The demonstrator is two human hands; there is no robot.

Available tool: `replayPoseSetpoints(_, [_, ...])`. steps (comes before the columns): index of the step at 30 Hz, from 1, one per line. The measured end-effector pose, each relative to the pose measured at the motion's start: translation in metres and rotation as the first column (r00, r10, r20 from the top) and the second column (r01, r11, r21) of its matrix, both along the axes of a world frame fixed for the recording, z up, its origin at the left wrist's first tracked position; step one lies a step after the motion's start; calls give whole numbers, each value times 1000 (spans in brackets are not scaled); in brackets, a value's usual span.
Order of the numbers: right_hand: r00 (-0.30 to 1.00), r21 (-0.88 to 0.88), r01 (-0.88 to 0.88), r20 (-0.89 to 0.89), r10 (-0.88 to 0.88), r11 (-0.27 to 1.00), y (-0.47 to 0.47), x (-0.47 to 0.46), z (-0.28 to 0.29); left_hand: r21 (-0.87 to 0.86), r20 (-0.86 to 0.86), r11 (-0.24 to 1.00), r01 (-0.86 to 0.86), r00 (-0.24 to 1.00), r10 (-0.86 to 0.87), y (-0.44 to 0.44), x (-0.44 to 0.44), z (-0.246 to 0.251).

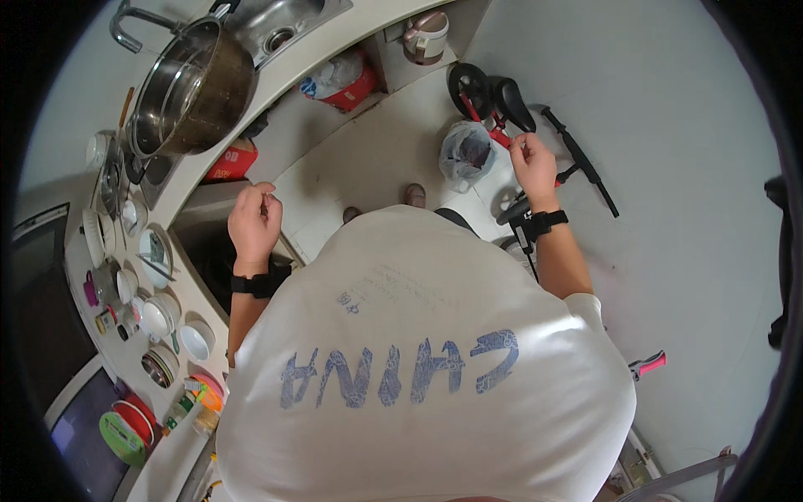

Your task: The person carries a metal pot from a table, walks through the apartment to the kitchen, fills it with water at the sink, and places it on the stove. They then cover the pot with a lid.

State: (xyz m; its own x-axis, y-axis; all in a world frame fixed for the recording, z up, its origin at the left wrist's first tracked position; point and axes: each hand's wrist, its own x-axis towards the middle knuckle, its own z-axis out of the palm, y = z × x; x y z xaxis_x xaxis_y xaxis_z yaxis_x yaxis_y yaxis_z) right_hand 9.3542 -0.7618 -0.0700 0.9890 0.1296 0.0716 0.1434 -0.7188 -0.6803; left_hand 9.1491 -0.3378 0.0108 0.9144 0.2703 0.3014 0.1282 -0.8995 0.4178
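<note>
My left hand (255, 219) is raised in front of the counter's edge, its fingers loosely curled and nothing seen in them. On the other side, my right hand (533, 164) hangs near the red-and-black child's bike (492, 116), fingertips drawn together; whether they pinch anything small I cannot tell. Both wrists wear black straps. Beside my right hand, lower down, a plastic bag (467, 154) with dark contents stands on the floor. A large steel pot (194, 88) rests beside the sink, beyond my left hand.
Along the curved counter (216, 323) stand bowls (197, 340), plates, jars and bottles. The sink (276, 25) has a bent faucet (135, 28). Red boxes (233, 160) and a pinkish-white kettle (426, 41) sit below. A pale wall (665, 188) rises at the right.
</note>
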Motion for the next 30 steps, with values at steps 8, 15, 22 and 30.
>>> replayPoseSetpoints(8, [993,-17,91,75,-90,996,-5,-26,19,-105,-85,994,31,996,-40,10,7,5])
replayPoseSetpoints(15, [986,-64,155,76,-150,986,11,-56,25,-133,-24,983,124,991,-128,38,8,-4])
replayPoseSetpoints(22, [974,-164,193,154,-169,967,15,-82,52,-129,66,949,287,958,-280,60,5,-19])
replayPoseSetpoints(30, [971,-81,235,58,-231,969,-11,-64,40,-95,8,955,283,959,-283,27,26,-10])
